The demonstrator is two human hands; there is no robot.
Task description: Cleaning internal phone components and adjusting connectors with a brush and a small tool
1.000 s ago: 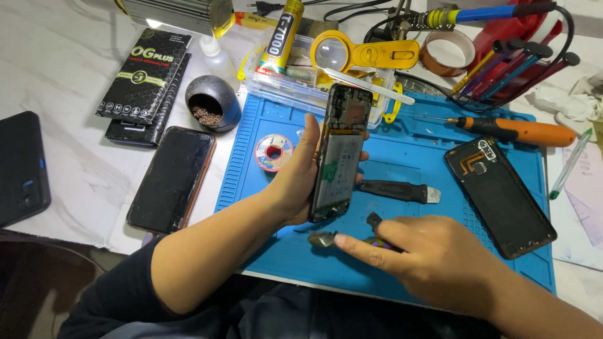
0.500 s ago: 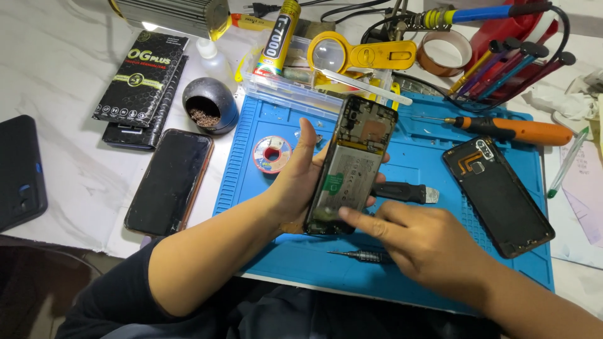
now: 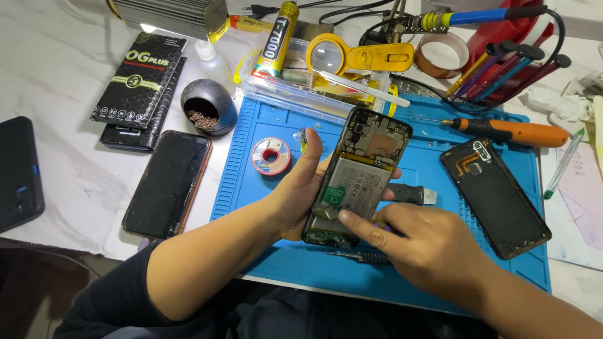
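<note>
Blue repair mat [image 3: 282, 257] carries the work: left hand [image 3: 301, 194] wraps the opened phone [image 3: 355, 179], tilted up over mat centre so its battery faces the person; right hand [image 3: 427, 245] loosely curled, forefinger pressing the phone's lower end, back cover [image 3: 496, 198] parked toward the mat's right edge

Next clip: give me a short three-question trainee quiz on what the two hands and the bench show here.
1. True or false: the left hand holds the opened black phone with exposed battery.
2. Which finger of the right hand presses on that phone's lower end?
3. What lies right of it on the blue silicone mat: A black phone back cover, B glue tube?

Key: 1 true; 2 the index finger; 3 A.
</note>
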